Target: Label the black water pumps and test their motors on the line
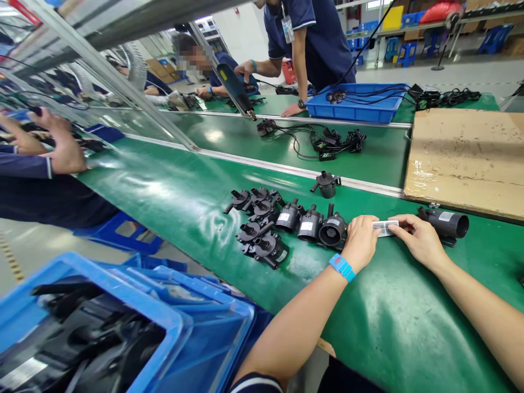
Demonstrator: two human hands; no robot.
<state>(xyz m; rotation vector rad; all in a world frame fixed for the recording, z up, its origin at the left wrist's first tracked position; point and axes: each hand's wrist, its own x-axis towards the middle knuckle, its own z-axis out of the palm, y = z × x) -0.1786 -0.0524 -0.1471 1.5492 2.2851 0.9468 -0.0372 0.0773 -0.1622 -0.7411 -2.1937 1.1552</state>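
A small white strip of printed labels [385,228] is stretched between my two hands just above the green bench. My left hand [362,241], with a blue wristband, pinches the strip's left end. At its right end, my right hand [418,240] grips it between thumb and fingers. Just beyond my right hand, a black cylindrical pump [448,224] with a white label lies on its side. Left of my left hand stand more black pumps, the closest one [332,231] with its round opening facing me. A labelled pump [310,224] is beside it.
Several black pumps [262,207] cluster further left, and a single one [326,184] stands near the rail. Cardboard [466,158] covers the back right. A blue crate [172,322] of black parts stands at lower left. Across the rail are cables [327,142], a blue tray [356,113] and co-workers.
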